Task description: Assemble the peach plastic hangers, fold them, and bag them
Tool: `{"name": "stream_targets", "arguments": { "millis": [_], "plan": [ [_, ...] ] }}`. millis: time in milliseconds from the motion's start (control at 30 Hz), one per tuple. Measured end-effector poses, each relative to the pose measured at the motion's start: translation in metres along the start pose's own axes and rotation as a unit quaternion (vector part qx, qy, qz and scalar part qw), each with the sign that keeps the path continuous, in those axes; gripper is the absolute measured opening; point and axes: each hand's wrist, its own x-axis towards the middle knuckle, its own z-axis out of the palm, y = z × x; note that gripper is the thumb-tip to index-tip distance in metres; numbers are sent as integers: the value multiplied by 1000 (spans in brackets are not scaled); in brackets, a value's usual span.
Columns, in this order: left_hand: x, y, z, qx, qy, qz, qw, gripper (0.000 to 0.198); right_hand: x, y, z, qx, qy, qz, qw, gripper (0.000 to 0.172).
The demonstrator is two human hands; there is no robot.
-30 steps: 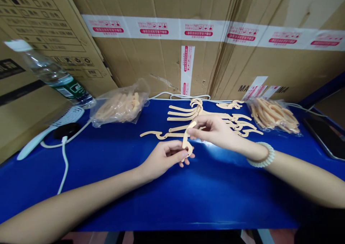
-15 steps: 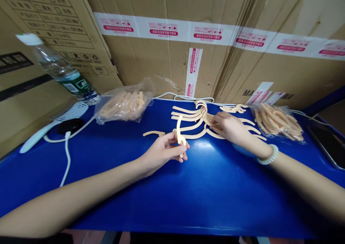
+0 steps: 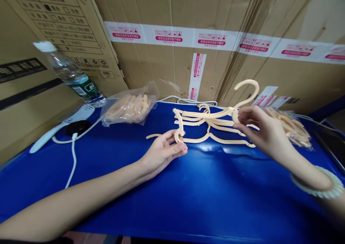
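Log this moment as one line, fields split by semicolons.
left hand: holds small curved piece; right hand: holds hooked hanger above blue table; piece-to-hanger contact: unclear; on table: other hangers, bagged parts

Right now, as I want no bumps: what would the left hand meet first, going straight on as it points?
Probably the nearest lying hanger, as the left hand points that way; depth is unclear, so it might pass above it, toward the right hand.

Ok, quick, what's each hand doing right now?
Left hand: closed, holding a small curved beige piece.
Right hand: closed, holding a hooked beige hanger piece.
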Motion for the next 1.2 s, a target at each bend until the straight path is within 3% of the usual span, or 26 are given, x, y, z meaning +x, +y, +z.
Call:
{"name": "stream_targets", "arguments": {
  "millis": [133,333,667,867,1067,1200],
  "plan": [
    [2,0,-3,-21,8,11,1000,32,-22,1,-5,-28,-22,7,999,14],
    [1,0,-6,-28,15,44,999,25,-43,7,2,-16,-11,-46,999,6],
    [8,-7,-11,15,9,79,997,31,-58,13,13,-9,-4,-94,995,15],
    [6,-8,-8,4,5,48,999,34,-61,16,19,-4,-4,-131,991,22],
    [3,-7,-6,6,-34,11,999,31,-62,14,23,22,12,-132,991,31],
    [2,-6,-6,8,-14,8,1000,30,-60,7,23,48,2,-157,986,30]
  ]
}}
